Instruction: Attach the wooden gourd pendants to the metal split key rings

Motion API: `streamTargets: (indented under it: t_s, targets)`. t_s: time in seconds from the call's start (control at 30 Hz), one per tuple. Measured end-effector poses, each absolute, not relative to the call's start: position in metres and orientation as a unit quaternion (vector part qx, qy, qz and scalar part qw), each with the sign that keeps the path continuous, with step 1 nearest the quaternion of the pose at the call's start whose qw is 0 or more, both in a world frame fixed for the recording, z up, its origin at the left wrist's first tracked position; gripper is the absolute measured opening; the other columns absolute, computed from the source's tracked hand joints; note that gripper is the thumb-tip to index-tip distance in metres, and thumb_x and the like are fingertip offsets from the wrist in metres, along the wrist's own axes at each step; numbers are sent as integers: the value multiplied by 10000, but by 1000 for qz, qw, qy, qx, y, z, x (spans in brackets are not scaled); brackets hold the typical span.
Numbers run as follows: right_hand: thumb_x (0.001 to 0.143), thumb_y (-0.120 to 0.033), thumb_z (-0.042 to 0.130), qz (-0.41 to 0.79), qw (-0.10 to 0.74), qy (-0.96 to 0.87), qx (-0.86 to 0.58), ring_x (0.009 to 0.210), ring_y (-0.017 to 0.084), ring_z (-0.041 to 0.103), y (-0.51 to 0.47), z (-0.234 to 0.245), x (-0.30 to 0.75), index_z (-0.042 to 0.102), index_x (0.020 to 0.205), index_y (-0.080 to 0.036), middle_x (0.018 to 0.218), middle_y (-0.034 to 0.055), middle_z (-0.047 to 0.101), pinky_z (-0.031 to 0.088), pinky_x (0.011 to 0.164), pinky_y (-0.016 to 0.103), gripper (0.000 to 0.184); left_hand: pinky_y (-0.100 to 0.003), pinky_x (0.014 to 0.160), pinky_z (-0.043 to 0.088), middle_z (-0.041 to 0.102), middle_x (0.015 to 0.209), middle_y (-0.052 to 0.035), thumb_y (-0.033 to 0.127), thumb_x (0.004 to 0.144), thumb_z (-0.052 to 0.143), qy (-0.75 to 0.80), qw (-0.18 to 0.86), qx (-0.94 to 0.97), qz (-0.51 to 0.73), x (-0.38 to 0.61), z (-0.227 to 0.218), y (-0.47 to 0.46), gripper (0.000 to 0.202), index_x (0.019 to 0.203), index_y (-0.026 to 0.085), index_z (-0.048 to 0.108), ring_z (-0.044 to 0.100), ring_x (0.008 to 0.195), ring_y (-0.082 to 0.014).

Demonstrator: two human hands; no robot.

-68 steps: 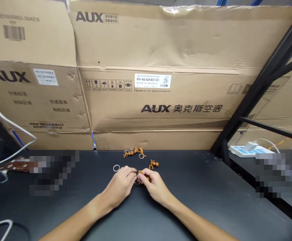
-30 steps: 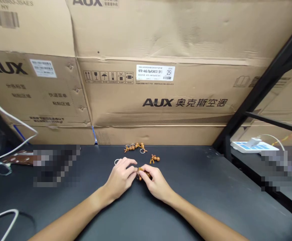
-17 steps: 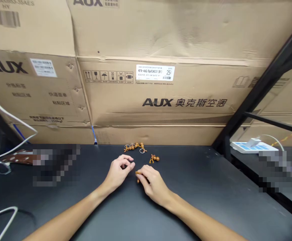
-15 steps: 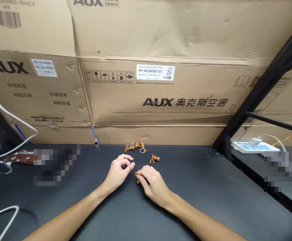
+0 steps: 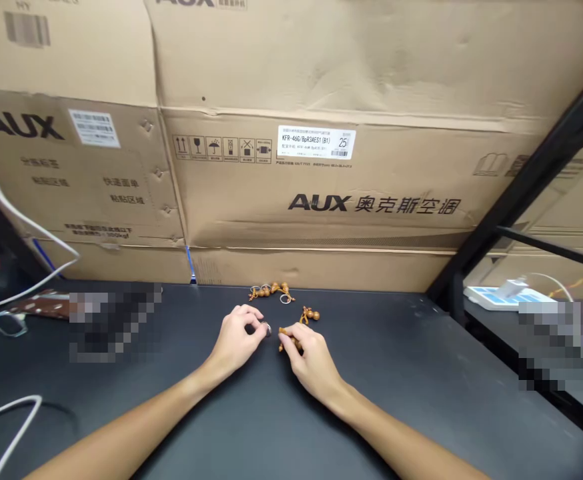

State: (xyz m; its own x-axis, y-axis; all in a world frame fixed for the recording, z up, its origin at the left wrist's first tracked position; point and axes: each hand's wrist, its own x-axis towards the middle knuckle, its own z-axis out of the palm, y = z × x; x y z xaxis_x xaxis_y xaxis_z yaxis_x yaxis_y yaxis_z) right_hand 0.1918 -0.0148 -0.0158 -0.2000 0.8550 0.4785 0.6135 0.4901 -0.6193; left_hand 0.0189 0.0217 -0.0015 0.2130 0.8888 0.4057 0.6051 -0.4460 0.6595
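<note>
My left hand (image 5: 241, 335) pinches a small silver key ring (image 5: 268, 329) between thumb and fingertips. Across a narrow gap, my right hand (image 5: 311, 353) grips a brown gourd-shaped bead pendant (image 5: 282, 331) with an orange cord; much of it is hidden by the fingers. Just beyond the right hand lies a loose gourd pendant (image 5: 313, 315) with its cord, no ring visible on it. Farther back, several gourd keychains (image 5: 274, 289) with silver rings lie together near the cardboard. Both hands are low over the dark table (image 5: 211, 433).
Large cardboard boxes (image 5: 231, 200) wall off the back. On the left are a white cable (image 5: 26, 413), glasses (image 5: 9, 324) and a brown spotted pouch (image 5: 46, 305). A black metal frame (image 5: 454, 287) edges the right side, with a white power strip (image 5: 496, 300) beyond it.
The right hand has moved slightly up and away from me with its pendant. The ring in the left hand now shows more clearly. The view has shifted slightly.
</note>
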Motion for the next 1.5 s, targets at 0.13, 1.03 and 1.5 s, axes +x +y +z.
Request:
streamTargets:
  t_s: [0.13, 1.03, 1.5]
  targets:
    - [916, -214, 455, 121, 400, -760, -497, 724, 180, 576, -13, -18, 194, 594, 765, -197, 742, 26, 627, 420, 668, 272, 207, -365, 827, 423, 660, 906, -39, 232, 785, 564, 516, 142, 766, 357, 19, -2, 22, 253, 540, 183, 603, 568, 876, -202]
    - [921, -430, 403, -117, 175, -855, -474, 1333, 278, 308, 25, -18, 217, 507, 1319, -160, 1361, 77, 512, 168, 1116, 439, 492, -360, 766, 446, 637, 915, -74, 184, 909, 455, 339, -87, 907, 235, 37, -10, 3, 172, 886, 173, 625, 572, 834, -214]
    - [885, -437, 487, -117, 196, -860, -457, 1304, 303, 344, 24, -15, 220, 521, 1289, -155, 1311, 118, 543, 211, 1092, 497, 493, -401, 788, 474, 650, 896, -103, 251, 906, 464, 423, -80, 882, 191, 43, -6, -4, 178, 891, 161, 617, 602, 873, -268]
